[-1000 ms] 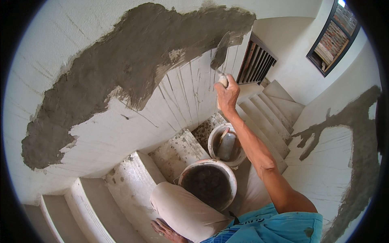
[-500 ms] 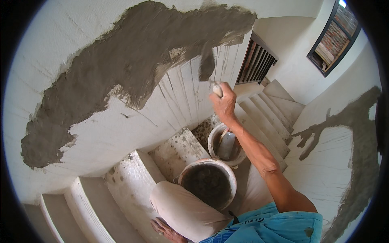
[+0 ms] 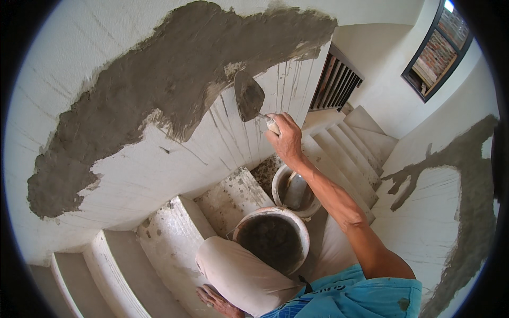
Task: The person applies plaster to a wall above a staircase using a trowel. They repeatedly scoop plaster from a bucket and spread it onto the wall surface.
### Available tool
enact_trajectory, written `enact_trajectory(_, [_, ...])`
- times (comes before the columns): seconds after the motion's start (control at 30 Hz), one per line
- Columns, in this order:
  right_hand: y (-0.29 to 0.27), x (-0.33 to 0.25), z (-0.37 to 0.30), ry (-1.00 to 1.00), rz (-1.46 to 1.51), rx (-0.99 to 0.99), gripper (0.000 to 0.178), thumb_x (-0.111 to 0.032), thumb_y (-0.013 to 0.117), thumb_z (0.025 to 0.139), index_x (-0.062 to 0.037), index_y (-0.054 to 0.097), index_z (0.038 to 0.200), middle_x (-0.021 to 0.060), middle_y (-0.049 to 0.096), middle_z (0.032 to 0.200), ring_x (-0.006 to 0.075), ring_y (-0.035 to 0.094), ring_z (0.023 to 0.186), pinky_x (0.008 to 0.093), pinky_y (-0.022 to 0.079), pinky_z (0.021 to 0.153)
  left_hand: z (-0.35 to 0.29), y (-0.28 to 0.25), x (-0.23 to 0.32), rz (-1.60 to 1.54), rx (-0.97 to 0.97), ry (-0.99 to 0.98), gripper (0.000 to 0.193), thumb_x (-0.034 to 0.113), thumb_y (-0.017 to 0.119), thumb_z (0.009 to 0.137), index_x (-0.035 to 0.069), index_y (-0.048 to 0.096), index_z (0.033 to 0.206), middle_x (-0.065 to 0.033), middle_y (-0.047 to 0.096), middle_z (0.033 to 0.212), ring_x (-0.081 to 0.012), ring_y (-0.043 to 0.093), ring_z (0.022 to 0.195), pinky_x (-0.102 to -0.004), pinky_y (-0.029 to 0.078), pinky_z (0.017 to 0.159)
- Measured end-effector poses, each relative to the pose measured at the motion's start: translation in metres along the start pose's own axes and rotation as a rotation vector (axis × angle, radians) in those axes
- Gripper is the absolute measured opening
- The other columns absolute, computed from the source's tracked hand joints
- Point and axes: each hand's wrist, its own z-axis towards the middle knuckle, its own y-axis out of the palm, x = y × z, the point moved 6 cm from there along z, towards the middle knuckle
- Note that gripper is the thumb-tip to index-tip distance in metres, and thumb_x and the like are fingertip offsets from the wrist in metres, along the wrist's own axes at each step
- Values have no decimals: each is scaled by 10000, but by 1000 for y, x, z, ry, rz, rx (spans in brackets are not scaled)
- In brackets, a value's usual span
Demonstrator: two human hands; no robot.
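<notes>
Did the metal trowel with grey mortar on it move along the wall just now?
Yes. The flat metal trowel in the right hand has slid down and to the left, away from the dark barred grille, across the scored white wall.

One trowel (image 3: 248, 96), two buckets (image 3: 273, 241) (image 3: 295, 189), perhaps seven steps (image 3: 233, 199), two windows (image 3: 436, 50).

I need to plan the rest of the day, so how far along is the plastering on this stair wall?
Done: a broad grey plaster patch covers the upper wall. In hand: the right hand holds a trowel at the patch's lower edge; a bucket below holds dark mix. Left: the scored white wall below the patch is bare, so I'd judge roughly half remains. The left hand rests by the knee.
</notes>
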Motion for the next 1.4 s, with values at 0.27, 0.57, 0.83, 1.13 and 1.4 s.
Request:
enact_trajectory(0.27, [-23,23,33,283,37,138,272,-15,654,752,24,639,1021,147,621,870,315,622,758,406,485,695,-2,43,-10,-212,382,115,950,697,453,921,82,216,1606,-271,253,1602,-524,260,1431,-668,268,1117])
enact_trajectory(0.57, [1,-11,12,23,20,6,269,-8,645,748,20,647,1015,154,639,898,342,641,794,410,501,709,-3,51,-17,-165,381,132,961,695,461,921,57,218,1598,-260,260,1602,-528,257,1433,-670,255,1128])
enact_trajectory(0.83, [-14,11,40,246,67,170,255,-13,634,748,36,643,998,161,632,870,330,608,729,410,485,675,1,12,0,-217,47,-85,817,438,533,914,-39,315,1540,-342,263,1578,-506,252,1456,-589,210,1206])
enact_trajectory(1.13, [-4,-18,18,27,-65,74,282,4,666,736,11,660,1017,159,637,898,345,648,814,435,503,710,-3,37,-8,-166,352,114,973,705,462,913,42,232,1587,-278,287,1574,-525,270,1426,-672,270,1121])
enact_trajectory(1.4, [-11,-2,40,162,-52,154,324,-15,666,747,20,652,1069,171,636,909,354,639,838,439,502,714,-2,47,-14,-150,377,119,957,700,450,923,41,240,1585,-279,296,1566,-522,273,1426,-670,272,1119])
